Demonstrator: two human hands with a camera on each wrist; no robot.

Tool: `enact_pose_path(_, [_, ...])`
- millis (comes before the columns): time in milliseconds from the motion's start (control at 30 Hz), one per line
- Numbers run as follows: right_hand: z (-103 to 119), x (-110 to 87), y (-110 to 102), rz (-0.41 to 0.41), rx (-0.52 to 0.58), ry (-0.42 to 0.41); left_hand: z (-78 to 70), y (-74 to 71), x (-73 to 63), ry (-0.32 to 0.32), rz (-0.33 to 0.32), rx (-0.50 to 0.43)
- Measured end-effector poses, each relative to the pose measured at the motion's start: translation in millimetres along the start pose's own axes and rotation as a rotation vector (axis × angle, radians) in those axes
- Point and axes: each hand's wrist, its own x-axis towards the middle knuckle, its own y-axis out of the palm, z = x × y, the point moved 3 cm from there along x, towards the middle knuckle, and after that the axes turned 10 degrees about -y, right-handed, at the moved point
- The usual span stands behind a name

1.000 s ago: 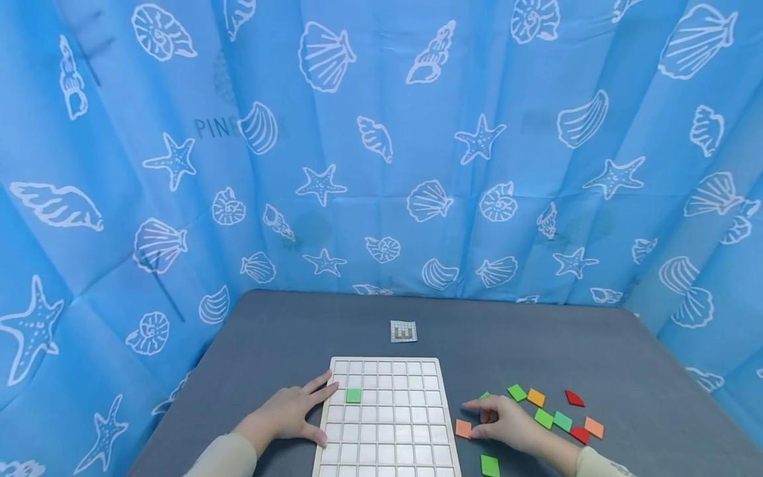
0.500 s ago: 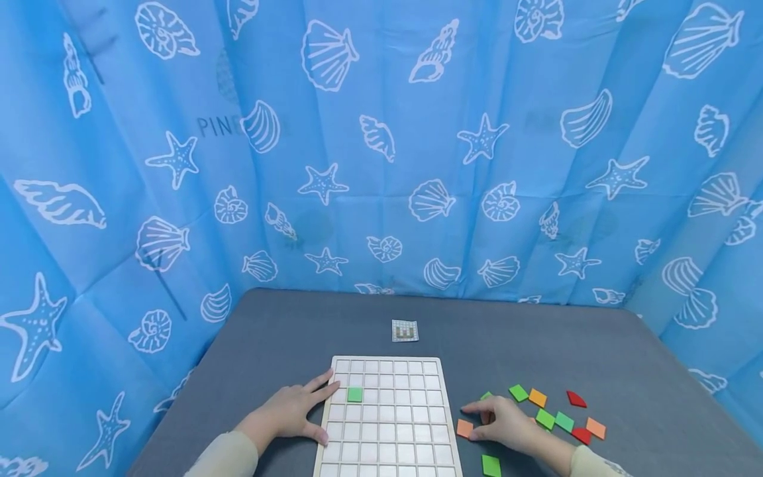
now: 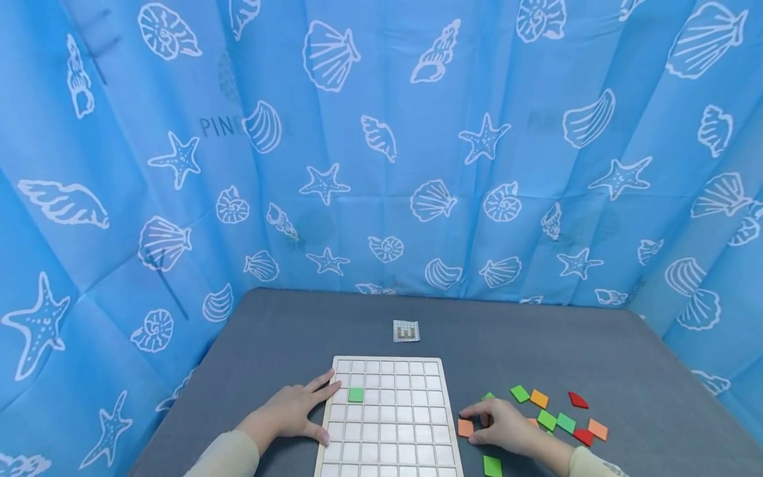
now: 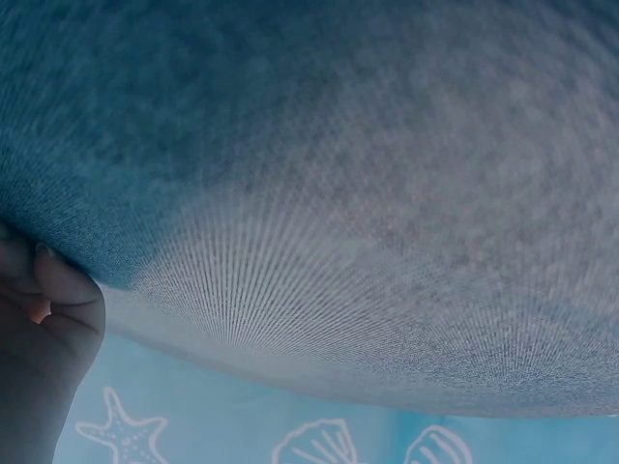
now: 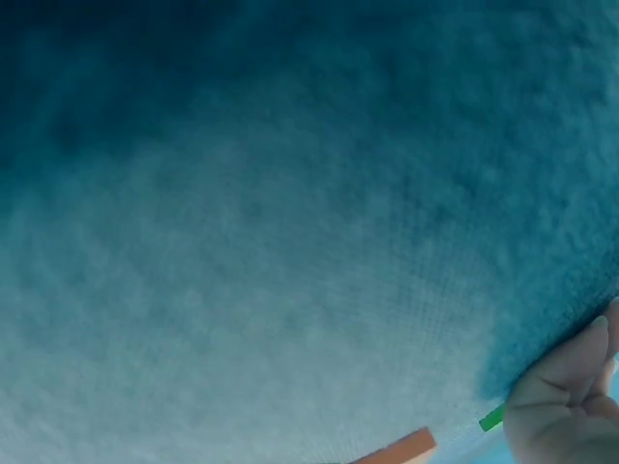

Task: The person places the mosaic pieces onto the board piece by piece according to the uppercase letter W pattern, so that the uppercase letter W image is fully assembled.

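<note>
My left hand point(image 3: 292, 412) rests at the left edge of a white grid board point(image 3: 405, 434), fingers spread and fairly straight, thumb lower down the same edge. A light green square tile point(image 3: 356, 395) sits in one cell near those fingertips. Just right of the board, my right hand point(image 3: 503, 425) pinches an orange square tile point(image 3: 465, 428) between index finger and thumb, the tile on the table. In the left wrist view, part of the left hand point(image 4: 48, 329) shows at the lower left. The right wrist view catches part of the right hand point(image 5: 566, 406) at its corner.
Right of the right hand lie green tiles point(image 3: 546, 420), a yellow-orange tile point(image 3: 539, 398), another orange tile point(image 3: 598, 429) and red pieces point(image 3: 578, 400). Nearer stands a green tile point(image 3: 492, 466). A small pattern card point(image 3: 406, 331) lies beyond the board. Blue curtain point(image 3: 381, 165) surrounds the grey table point(image 3: 310, 331).
My right index finger has bent down toward the thumb and come against the orange tile. The left hand keeps its place on the board; the head view has shifted slightly.
</note>
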Motion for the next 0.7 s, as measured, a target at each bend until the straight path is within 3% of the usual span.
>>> enact_pose_path(233, [2.5, 0.9, 1.8, -0.036, -0.042, -0.021, 1.1, 1.7, 1.2, 0.003, -0.007, 0.015])
enact_pose_path(500, [5.7, 3.3, 2.7, -0.104, -0.030, 0.039, -1.2, 0.1, -1.0, -0.001, 0.006, -0.015])
enact_pose_path(700, [8.3, 3.4, -1.8, -0.145, 0.069, 0.136, -1.4, 0.0, -0.7, 0.000, 0.001, -0.010])
